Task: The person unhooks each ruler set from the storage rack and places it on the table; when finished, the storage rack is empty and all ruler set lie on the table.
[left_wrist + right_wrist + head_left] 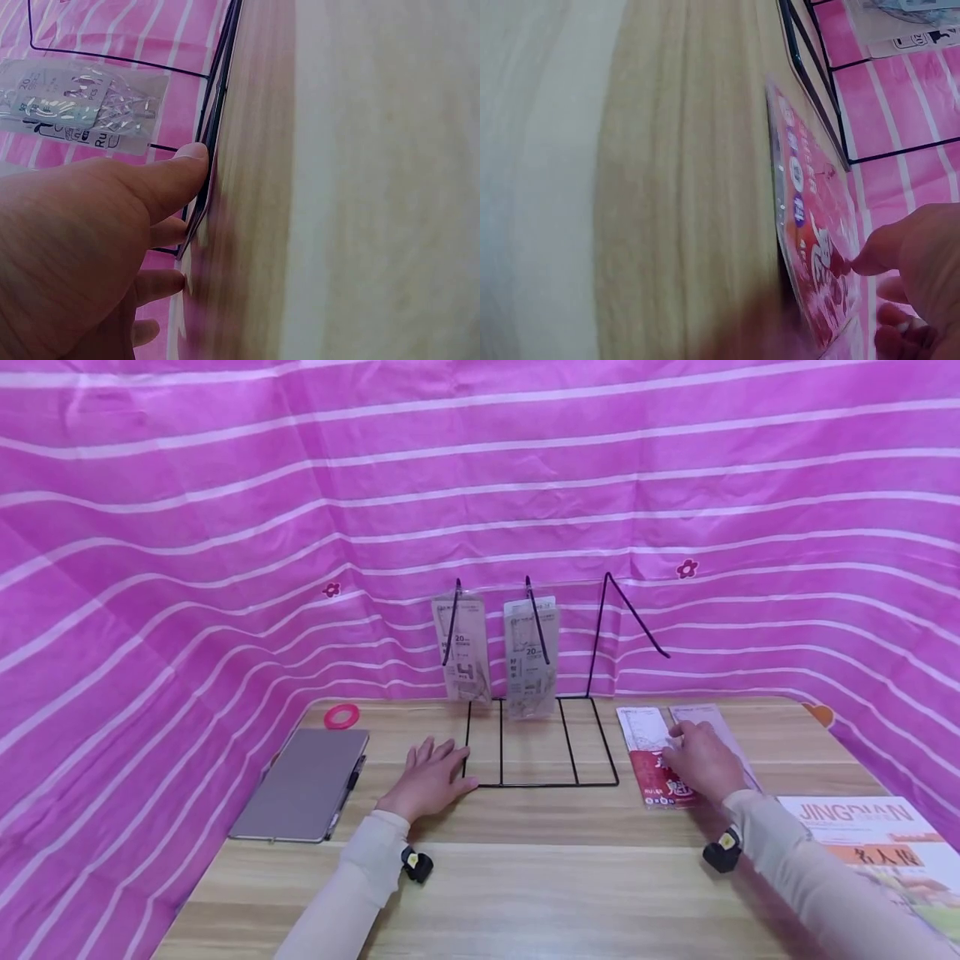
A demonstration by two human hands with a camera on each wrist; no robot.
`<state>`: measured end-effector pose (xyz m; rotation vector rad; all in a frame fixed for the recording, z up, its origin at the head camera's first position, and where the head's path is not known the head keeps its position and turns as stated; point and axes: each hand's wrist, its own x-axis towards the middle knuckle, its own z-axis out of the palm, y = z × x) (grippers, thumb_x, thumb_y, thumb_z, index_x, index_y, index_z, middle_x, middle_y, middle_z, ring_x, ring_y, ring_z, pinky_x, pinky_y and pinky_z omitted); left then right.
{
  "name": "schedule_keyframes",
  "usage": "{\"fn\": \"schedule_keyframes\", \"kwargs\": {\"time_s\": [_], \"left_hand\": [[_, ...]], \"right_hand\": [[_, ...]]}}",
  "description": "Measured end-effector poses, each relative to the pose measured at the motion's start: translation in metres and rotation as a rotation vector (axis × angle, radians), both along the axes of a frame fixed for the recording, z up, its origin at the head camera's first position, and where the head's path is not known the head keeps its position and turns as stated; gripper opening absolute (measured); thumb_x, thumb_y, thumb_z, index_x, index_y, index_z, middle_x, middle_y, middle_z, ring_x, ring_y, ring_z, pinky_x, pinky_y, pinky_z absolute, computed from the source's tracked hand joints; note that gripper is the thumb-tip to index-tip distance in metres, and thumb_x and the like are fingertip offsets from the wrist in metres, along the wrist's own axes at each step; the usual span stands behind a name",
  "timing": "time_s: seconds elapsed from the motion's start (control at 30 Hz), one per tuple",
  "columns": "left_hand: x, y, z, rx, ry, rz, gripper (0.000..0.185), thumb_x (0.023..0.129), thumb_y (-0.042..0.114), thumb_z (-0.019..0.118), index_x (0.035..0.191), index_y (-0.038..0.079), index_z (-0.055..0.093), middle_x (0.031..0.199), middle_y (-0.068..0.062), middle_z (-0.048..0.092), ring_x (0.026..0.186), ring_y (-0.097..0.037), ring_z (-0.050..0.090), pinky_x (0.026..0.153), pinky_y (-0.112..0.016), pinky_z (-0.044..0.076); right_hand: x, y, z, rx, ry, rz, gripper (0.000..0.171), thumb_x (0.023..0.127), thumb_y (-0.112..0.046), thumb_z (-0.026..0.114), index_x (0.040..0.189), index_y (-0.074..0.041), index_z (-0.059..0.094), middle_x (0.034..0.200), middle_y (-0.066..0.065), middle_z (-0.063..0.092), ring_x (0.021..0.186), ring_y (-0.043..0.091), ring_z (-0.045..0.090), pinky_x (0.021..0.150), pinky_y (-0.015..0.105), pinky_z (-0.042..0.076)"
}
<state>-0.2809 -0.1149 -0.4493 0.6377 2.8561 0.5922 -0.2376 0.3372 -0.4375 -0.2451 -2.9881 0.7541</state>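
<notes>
- L hand (429, 779) lies flat on the wooden tabletop (525, 893), fingers straight & spread, holding nothing; its thumb side touches the front-left corner of the black wire rack (540, 752); in the left wrist view the thumb tip (191, 154) presses against the rack's base wire
- R hand (701, 758) rests on a red-and-white packet (651, 768) lying flat just right of the rack; fingers loosely bent, fingertips on the packet's printed face; right wrist view shows a fingertip (866, 259) touching the packet (810, 247); can't tell if it's pinched or only pressed
- a 2nd pale packet (708, 717) lies under/beside the R hand, partly hidden
- rack stands at mid-tabletop w/ three upright hooks; two clear bagged packs hang on the left & middle hooks (463, 647) (531, 656); right hook bare
- grey notebook (303, 785) w/ a pen clipped on its edge lies left of the L hand, apart from it; pink tape ring (341, 716) just behind the notebook
- book w/ "JINGDIAN" on cover (885, 852) at front right, near the R forearm
- pink striped cloth (225, 527) surrounds the tabletop on three sides
</notes>
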Motion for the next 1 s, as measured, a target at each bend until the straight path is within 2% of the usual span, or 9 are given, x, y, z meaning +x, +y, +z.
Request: {"fn": "schedule_keyframes", "kwargs": {"time_s": [0.1, 0.2, 0.33, 0.47, 0.6, 0.87, 1.0], "left_hand": [[-0.001, -0.001, -0.001, 0.001, 0.001, -0.001, 0.068, 0.105, 0.053, 0.058, 0.161, 0.018, 0.045, 0.172, -0.017, 0.030, 0.162, -0.049, 0.008, 0.130, -0.069, 0.000], [-0.001, -0.002, -0.001, 0.003, -0.006, -0.005, 0.068, 0.105, 0.053, 0.058, 0.161, 0.018, 0.045, 0.172, -0.018, 0.030, 0.162, -0.049, 0.007, 0.130, -0.069, 0.000], [-0.001, -0.002, -0.001, 0.003, -0.005, -0.002, 0.068, 0.105, 0.054, 0.058, 0.161, 0.018, 0.045, 0.172, -0.017, 0.030, 0.163, -0.048, 0.008, 0.130, -0.069, 0.000], [-0.001, -0.002, 0.000, 0.000, -0.001, 0.007, 0.068, 0.105, 0.054, 0.057, 0.161, 0.019, 0.044, 0.173, -0.017, 0.030, 0.163, -0.048, 0.007, 0.130, -0.069, 0.000], [0.000, -0.002, 0.000, 0.002, -0.006, 0.010, 0.068, 0.104, 0.055, 0.057, 0.161, 0.020, 0.044, 0.173, -0.016, 0.029, 0.163, -0.047, 0.007, 0.130, -0.068, -0.001], [0.000, -0.002, -0.001, 0.008, -0.005, 0.004, 0.068, 0.105, 0.055, 0.057, 0.161, 0.019, 0.044, 0.173, -0.016, 0.029, 0.163, -0.047, 0.007, 0.130, -0.068, -0.001], [-0.001, -0.002, -0.003, 0.003, -0.002, -0.002, 0.068, 0.105, 0.055, 0.057, 0.161, 0.020, 0.044, 0.173, -0.015, 0.029, 0.163, -0.047, 0.008, 0.131, -0.067, -0.001]], "right_hand": [[0.002, -0.005, -0.002, 0.029, 0.037, -0.025, 0.047, 0.096, -0.023, 0.061, 0.135, 0.003, 0.057, 0.121, 0.027, 0.052, 0.093, 0.034, 0.056, 0.070, 0.037, 0.046], [0.003, -0.010, -0.006, 0.038, 0.083, -0.025, 0.044, 0.096, -0.021, 0.057, 0.134, 0.003, 0.060, 0.123, 0.028, 0.053, 0.095, 0.035, 0.056, 0.073, 0.042, 0.048], [0.004, -0.018, -0.008, 0.011, 0.160, 0.013, 0.041, 0.098, -0.020, 0.059, 0.132, 0.001, 0.061, 0.127, 0.028, 0.056, 0.101, 0.037, 0.058, 0.081, 0.051, 0.053], [-0.001, -0.029, -0.006, -0.071, 0.262, 0.123, 0.039, 0.100, -0.018, 0.065, 0.134, 0.001, 0.061, 0.130, 0.026, 0.058, 0.104, 0.036, 0.063, 0.088, 0.052, 0.055], [-0.010, -0.044, 0.000, -0.169, 0.348, 0.245, 0.037, 0.102, -0.014, 0.067, 0.136, 0.000, 0.061, 0.134, 0.025, 0.060, 0.110, 0.042, 0.066, 0.093, 0.056, 0.057], [-0.041, -0.082, 0.020, -0.306, 0.371, 0.394, 0.035, 0.102, -0.009, 0.067, 0.136, -0.003, 0.062, 0.137, 0.021, 0.062, 0.121, 0.045, 0.064, 0.094, 0.054, 0.058], [-0.056, -0.100, 0.031, -0.370, 0.376, 0.455, 0.037, 0.101, -0.008, 0.069, 0.137, -0.002, 0.063, 0.151, 0.022, 0.054, 0.131, 0.043, 0.057, 0.097, 0.055, 0.055]]}}
